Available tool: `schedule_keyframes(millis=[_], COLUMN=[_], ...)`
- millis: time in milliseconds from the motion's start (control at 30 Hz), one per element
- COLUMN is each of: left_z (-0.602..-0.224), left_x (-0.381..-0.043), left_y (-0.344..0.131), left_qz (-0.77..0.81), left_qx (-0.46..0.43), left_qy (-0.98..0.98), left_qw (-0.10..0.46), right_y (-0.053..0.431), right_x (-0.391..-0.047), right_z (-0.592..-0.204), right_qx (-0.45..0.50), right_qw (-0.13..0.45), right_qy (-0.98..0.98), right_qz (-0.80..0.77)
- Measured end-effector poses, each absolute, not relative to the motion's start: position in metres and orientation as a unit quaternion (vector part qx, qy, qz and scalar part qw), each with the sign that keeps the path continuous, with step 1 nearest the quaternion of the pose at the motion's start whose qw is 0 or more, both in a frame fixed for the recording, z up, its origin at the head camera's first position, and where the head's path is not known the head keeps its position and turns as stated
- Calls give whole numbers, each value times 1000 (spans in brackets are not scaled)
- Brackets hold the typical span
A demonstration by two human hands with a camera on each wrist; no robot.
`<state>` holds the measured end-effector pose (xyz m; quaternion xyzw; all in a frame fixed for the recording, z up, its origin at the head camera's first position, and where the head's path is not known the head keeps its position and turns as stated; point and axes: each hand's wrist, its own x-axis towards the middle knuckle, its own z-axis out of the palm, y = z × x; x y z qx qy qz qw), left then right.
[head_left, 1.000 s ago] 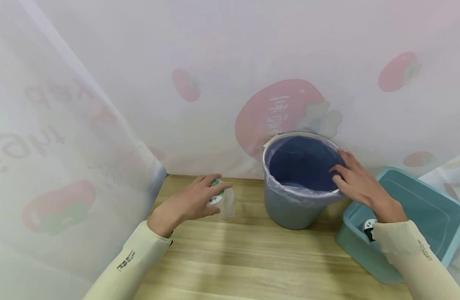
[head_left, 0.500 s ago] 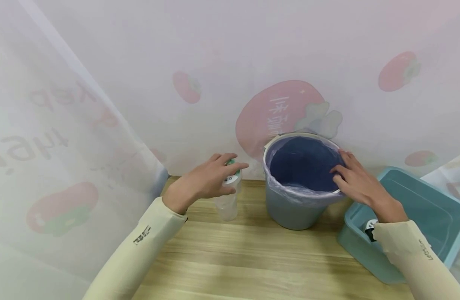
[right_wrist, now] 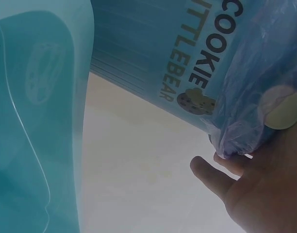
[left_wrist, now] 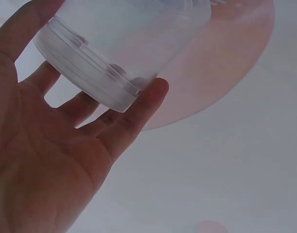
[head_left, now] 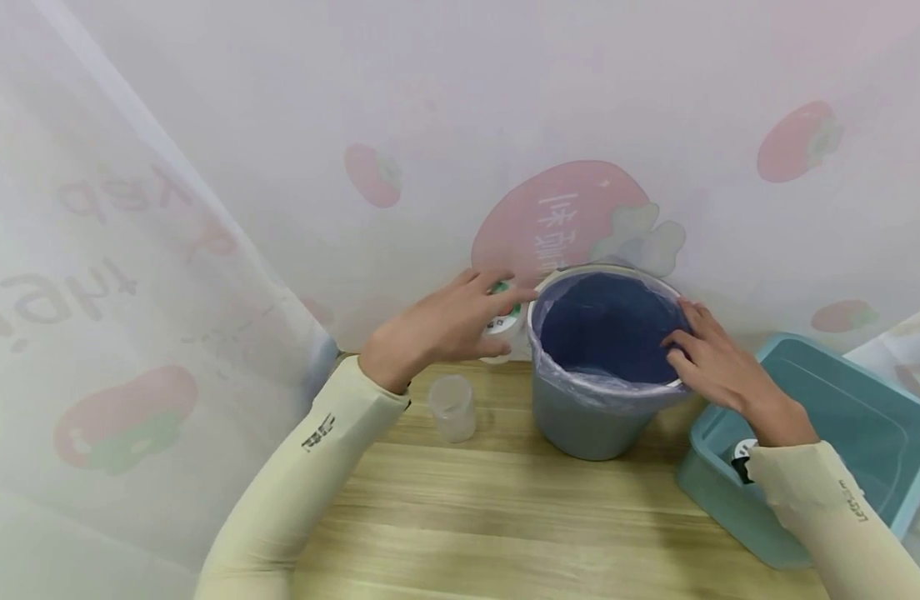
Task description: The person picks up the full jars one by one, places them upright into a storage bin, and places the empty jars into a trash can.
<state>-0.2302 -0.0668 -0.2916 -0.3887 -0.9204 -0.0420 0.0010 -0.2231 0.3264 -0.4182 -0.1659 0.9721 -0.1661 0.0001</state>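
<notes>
My left hand [head_left: 448, 321] holds a clear plastic jar [head_left: 502, 323] by its upper end, near the left side of the bin's mouth. A green, red and white label shows on its top. In the left wrist view my thumb and fingers span the ridged end of the jar [left_wrist: 114, 58]. My right hand [head_left: 718, 367] grips the right rim of a blue-grey trash bin [head_left: 580, 429], fingers over its edge. A thin translucent bag [head_left: 580, 380] lines the bin and folds over the rim. On the wooden table [head_left: 467, 508] stands another clear plastic container [head_left: 452, 408], below my left forearm.
A teal storage box [head_left: 737, 508] stands to the right of the bin, under my right forearm. Inside it, a black-and-white item [head_left: 741, 458] is partly hidden by my sleeve. A pale strawberry-print curtain [head_left: 430, 233] hangs behind and to the left.
My left hand has lifted the jar and carried it right and away from me, toward the bin. The container on the table now shows uncovered. My right hand stays on the rim.
</notes>
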Motion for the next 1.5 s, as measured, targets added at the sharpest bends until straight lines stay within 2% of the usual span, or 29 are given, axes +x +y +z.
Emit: schedule_keyframes(millis=[267,500,933,1133,1500], left_z=[-274,-277,-313,-336,-362], left_x=[-240,-253,-275,-281,-291], left_y=[-34,-1,62,90,105], left_qz=[-48,-23,16,37,71], left_qx=[-397,-385,-375,-367,-332], left_qy=[-916,-921,-920,-916,-907], left_qw=[-19,-48,-109,-156,-250], right_y=[327,326,331,333,328], right_x=[-224,-226,-224,-222,-223], right_z=[-419,-420,-424,-425,-424], right_qx=[-166,-167,-170,-172,-166], right_qw=[5,4,-15,-21,-13], right_qy=[972,972,972,971,972], right_qz=[-166,-167,-162,-164,-165])
